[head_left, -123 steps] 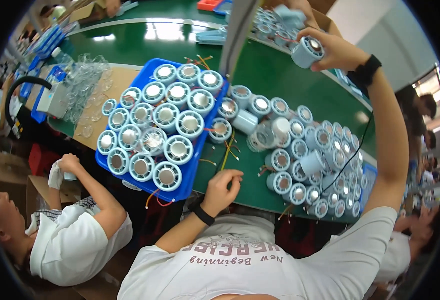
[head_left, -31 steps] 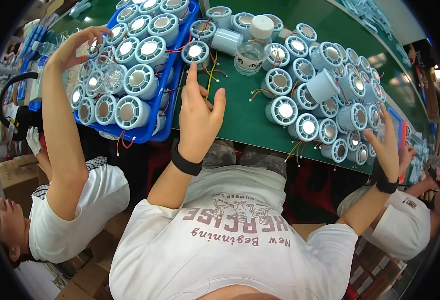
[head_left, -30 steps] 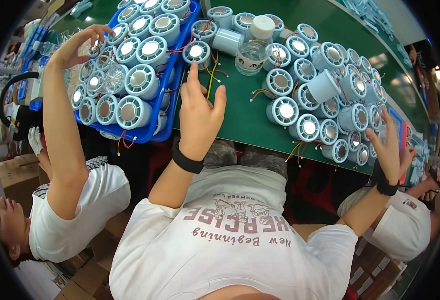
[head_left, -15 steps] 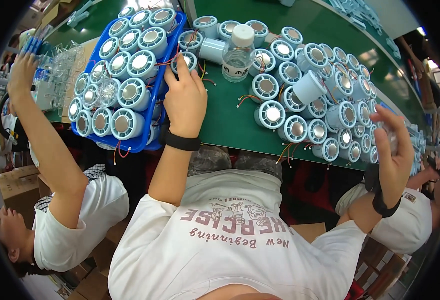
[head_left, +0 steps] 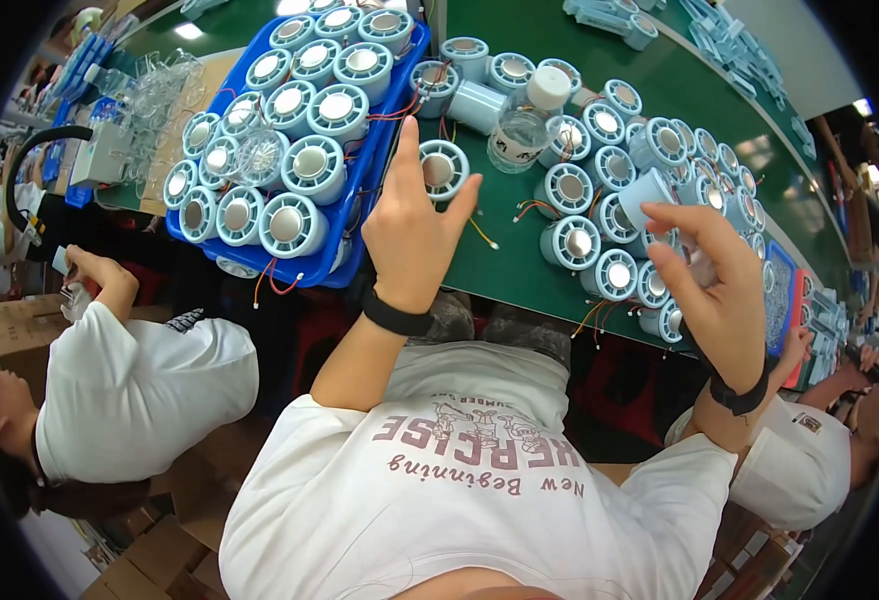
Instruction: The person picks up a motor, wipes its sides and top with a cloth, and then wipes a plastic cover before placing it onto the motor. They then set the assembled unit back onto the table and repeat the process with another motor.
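Note:
My left hand (head_left: 407, 245) is at the tray's right side. A light blue cylindrical housing (head_left: 444, 172) with a metal disc and thin wires sits between its thumb and straight index finger. My right hand (head_left: 717, 268) hovers over the near right of the housing pile, fingers curled. Something clear, apparently a plastic piece (head_left: 701, 268), shows in its palm, mostly hidden by the fingers. Several similar housings fill the blue tray (head_left: 355, 235). A clear ribbed plastic part (head_left: 260, 157) lies on top of them.
A capped clear bottle (head_left: 522, 135) stands on the green table (head_left: 490, 250). Housings (head_left: 615, 272) with trailing wires crowd the right side. Beyond them is a blue bin (head_left: 782, 295) of clear pieces. Co-workers (head_left: 150, 400) sit on both sides. Clear parts (head_left: 170, 100) lie at the far left.
My right hand has come left and inward over the housings. The housing by my left hand has shifted nearer to me, between thumb and index finger. The left co-worker's raised arm has come down.

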### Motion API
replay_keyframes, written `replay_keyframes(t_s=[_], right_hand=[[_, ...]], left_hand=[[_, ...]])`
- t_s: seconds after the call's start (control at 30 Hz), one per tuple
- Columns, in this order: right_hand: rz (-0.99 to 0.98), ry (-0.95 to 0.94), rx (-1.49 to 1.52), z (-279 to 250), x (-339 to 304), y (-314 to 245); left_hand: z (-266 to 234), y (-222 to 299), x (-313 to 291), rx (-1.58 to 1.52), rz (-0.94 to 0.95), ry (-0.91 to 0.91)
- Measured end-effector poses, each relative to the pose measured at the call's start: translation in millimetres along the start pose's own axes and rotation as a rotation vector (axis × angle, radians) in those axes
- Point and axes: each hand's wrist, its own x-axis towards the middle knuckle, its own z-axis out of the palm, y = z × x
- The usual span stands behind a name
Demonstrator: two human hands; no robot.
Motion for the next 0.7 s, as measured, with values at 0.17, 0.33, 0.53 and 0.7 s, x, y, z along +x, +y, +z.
replay_keyframes(t_s=[0.17, 0.33, 0.53, 0.7], right_hand=[[-0.243, -0.083, -0.039, 37, 5, -2], [-0.320, -0.115, 0.084, 72, 5, -5], [-0.347, -0.068, 0.159, 79, -4, 17], [-0.359, 0.115, 0.069, 76, -8, 14]], left_hand=[[-47, 18, -13, -0.782, -0.236, -0.250], [-63, 26, -17, -1.490, -0.450, -0.558], [-78, 23, -17, -1.784, -0.650, -0.611], [-72, 17, -23, -1.178, 0.143, -0.468]])
